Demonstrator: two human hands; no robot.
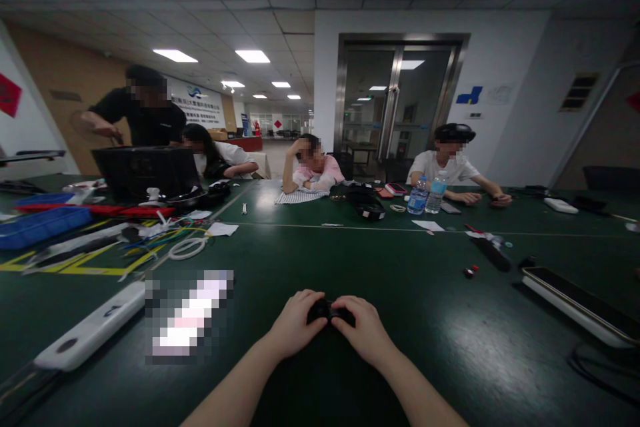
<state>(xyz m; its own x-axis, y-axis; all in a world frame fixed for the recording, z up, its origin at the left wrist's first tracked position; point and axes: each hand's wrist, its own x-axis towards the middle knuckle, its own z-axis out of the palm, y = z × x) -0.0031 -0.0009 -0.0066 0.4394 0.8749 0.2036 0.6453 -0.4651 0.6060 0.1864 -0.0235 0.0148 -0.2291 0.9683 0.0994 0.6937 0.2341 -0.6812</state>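
- Wall sign [203,109] at the back left: large Chinese characters, of which "大数据科技有限公司" can be made out; the start of the line is hidden, and the smaller lines below are too small to read surely.
- Blue wave-like logo [195,92] above those characters.
- White power strip [93,331]: one dark mark, unclear whether a numeral.
- Blue bottle label [417,203]: lettering illegible.
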